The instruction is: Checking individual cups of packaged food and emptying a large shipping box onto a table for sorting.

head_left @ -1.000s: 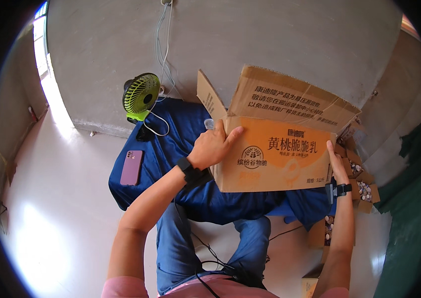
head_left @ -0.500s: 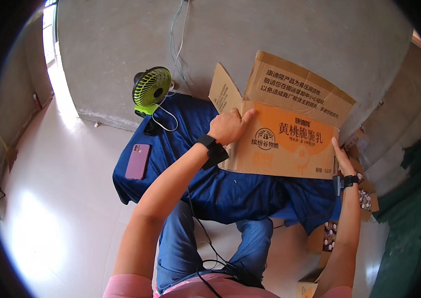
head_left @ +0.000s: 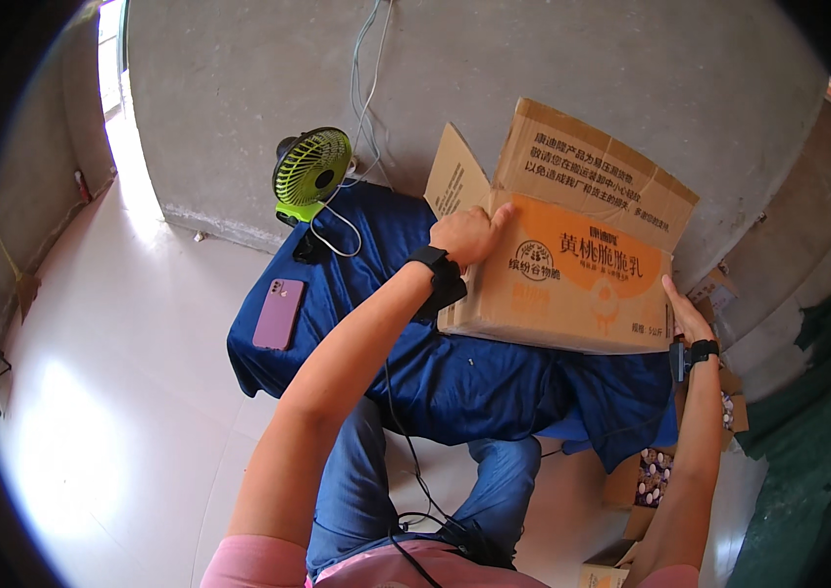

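- cardboard box (head_left: 572, 318), flaps up, over R half of blue cloth (head_left: 494, 387), R end abt at cloth edge
- L hand (head_left: 467, 235) curled on its L edge, R hand (head_left: 687, 308) half-open on R end; tightness unclear
- smartphone (head_left: 278, 316) nr cloth's L edge

Viewing remotely, I note light entering by the bright opening (head_left: 131, 162) at upper left, glare burning out part of the floor (head_left: 64, 431), darker tones over the green cloth (head_left: 807, 431) at right, slightly soft print on the carton (head_left: 557, 318), and fisheye curvature toward a black, blue-fringed rim.
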`<state>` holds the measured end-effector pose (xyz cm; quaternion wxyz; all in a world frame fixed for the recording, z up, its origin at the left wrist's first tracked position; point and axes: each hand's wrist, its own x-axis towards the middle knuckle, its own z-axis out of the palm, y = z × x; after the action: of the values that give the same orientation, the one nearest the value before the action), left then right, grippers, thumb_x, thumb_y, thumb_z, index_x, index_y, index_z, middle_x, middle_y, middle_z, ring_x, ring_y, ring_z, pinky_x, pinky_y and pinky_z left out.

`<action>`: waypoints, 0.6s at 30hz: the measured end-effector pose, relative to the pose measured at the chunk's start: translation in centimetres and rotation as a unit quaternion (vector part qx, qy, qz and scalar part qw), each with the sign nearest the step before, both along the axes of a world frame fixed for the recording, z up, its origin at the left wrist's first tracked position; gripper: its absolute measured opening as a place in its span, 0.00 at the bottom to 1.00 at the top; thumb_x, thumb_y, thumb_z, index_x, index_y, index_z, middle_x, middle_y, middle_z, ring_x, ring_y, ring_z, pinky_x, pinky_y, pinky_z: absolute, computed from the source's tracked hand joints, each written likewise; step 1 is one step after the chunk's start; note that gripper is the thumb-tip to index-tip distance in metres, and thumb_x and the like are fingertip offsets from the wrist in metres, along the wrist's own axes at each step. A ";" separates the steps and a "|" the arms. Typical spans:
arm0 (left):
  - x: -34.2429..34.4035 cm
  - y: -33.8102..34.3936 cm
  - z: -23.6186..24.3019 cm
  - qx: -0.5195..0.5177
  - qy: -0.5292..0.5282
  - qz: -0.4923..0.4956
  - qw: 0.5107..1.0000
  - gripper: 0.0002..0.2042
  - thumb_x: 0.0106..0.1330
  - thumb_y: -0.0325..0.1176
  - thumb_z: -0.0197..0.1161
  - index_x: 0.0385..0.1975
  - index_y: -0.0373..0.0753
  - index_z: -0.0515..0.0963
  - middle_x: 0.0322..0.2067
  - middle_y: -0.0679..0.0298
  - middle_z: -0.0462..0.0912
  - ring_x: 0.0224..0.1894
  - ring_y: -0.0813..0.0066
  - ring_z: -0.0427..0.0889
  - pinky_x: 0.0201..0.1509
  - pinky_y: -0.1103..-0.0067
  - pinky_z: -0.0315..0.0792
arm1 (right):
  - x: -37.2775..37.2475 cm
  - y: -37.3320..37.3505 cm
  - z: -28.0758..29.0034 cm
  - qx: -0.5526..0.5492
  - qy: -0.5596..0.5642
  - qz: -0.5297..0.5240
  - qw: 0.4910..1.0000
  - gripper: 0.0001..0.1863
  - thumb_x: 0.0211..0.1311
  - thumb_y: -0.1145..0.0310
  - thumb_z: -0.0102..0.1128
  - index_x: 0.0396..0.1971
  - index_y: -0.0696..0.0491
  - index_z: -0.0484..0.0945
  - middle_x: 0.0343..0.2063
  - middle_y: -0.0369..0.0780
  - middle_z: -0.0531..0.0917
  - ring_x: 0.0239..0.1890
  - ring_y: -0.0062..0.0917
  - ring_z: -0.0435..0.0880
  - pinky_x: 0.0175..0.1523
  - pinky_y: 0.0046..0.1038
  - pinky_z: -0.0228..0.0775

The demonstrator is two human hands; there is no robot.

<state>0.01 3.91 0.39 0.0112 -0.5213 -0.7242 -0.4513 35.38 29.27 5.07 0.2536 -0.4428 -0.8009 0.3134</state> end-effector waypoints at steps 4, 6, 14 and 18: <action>0.0 0.6 -0.3 0.000 0.000 0.043 0.999 0.40 0.66 0.64 0.28 0.40 0.31 0.79 0.33 0.49 0.83 0.39 0.54 0.82 0.46 0.66 0.73 | -0.5 -0.1 -0.1 0.010 0.017 -0.005 1.000 0.50 0.54 0.27 0.44 0.58 0.61 0.66 0.48 0.45 0.77 0.46 0.28 0.80 0.33 0.31 0.78; -0.1 0.9 -0.4 -0.008 0.002 0.050 0.999 0.40 0.66 0.64 0.28 0.41 0.31 0.79 0.35 0.49 0.83 0.40 0.54 0.82 0.47 0.66 0.72 | -0.5 0.3 -0.1 0.016 0.020 0.001 1.000 0.49 0.54 0.27 0.44 0.57 0.61 0.67 0.47 0.44 0.78 0.44 0.28 0.80 0.32 0.29 0.78; 1.0 0.3 0.3 -0.040 -0.076 0.009 0.996 0.39 0.67 0.62 0.26 0.44 0.30 0.77 0.35 0.47 0.82 0.35 0.55 0.83 0.45 0.68 0.74 | 2.6 3.7 -1.3 -0.031 0.065 0.066 0.995 0.40 0.60 0.35 0.46 0.56 0.58 0.70 0.49 0.42 0.78 0.48 0.26 0.79 0.44 0.33 0.76; -0.9 2.9 -0.8 -0.040 -0.030 0.010 0.999 0.39 0.69 0.59 0.24 0.43 0.27 0.76 0.32 0.44 0.82 0.24 0.55 0.83 0.41 0.69 0.76 | 3.4 2.3 -2.1 -0.036 0.060 0.069 0.995 0.37 0.61 0.36 0.47 0.58 0.52 0.69 0.53 0.41 0.76 0.54 0.32 0.75 0.50 0.47 0.71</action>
<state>-0.88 6.84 -0.37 -0.0274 -0.5002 -0.7470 -0.4371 38.78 31.56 2.98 0.2628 -0.3762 -0.8009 0.3846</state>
